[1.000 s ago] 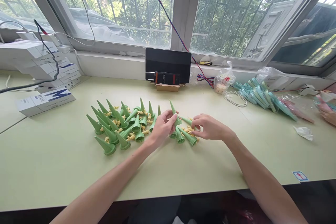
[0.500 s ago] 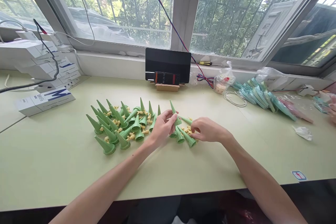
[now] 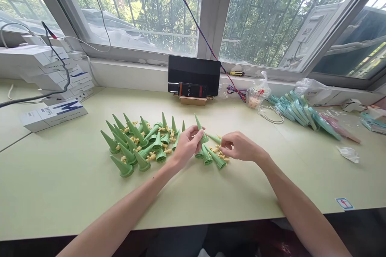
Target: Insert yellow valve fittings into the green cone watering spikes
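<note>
My left hand is closed on a green cone, its tip pointing up. Just to the right, my right hand has its thumb and fingertips pinched together at a small pile of yellow pieces; whatever lies between them is too small to make out. Several green cones, one of them a lying cone, are on the table between and below my hands. Left of my left hand spreads a larger group of green cones, some upright and some on their sides, with yellow pieces among them.
A dark tablet with a phone before it stands at the back of the table. White boxes are stacked left. A plastic bag, coiled cable and teal packets lie right.
My right hand has lifted slightly and shifted a little to the right, its fingers more curled. My left hand still holds the cone in nearly the same place.
</note>
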Tool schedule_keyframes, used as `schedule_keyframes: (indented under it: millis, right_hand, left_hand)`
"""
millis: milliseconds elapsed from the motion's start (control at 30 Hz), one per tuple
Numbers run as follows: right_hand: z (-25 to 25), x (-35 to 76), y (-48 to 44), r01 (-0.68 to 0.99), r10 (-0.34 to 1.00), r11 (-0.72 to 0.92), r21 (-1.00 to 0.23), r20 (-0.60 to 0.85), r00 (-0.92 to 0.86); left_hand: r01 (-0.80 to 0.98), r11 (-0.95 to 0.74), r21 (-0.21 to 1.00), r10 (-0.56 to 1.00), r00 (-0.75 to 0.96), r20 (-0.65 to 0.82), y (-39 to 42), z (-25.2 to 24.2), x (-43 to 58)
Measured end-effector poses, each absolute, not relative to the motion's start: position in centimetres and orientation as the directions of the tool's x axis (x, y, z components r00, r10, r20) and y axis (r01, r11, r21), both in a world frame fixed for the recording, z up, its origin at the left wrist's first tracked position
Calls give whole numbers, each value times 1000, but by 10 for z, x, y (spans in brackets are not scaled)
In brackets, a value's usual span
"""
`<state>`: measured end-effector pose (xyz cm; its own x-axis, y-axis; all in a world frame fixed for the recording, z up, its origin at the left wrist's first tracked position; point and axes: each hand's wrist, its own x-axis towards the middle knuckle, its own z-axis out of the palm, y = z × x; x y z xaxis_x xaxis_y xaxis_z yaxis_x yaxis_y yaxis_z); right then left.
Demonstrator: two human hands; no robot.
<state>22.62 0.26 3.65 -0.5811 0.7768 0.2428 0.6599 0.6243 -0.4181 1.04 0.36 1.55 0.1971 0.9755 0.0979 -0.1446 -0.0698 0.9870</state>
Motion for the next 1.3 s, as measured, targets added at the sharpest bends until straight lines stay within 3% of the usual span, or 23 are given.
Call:
schedule_keyframes:
  millis: [133, 333, 500, 1300]
  right_hand:
    - [33, 223, 5, 588, 807, 588, -555, 365, -464]
    - [24, 208, 3, 461, 797, 604, -650, 502, -336]
    - [15, 198, 0, 414, 771, 634, -653, 576, -271]
    - [7, 196, 2, 399, 712, 694, -600, 653, -257]
  left_hand:
    - [-133, -73, 988, 976, 194, 98, 3, 17, 11]
    - [-113, -87, 990, 974, 197, 108, 2, 17, 10]
    - [-98, -100, 990, 975, 188, 117, 1, 18, 11]
    - [-56, -129, 990, 968, 207, 138, -1, 22, 10]
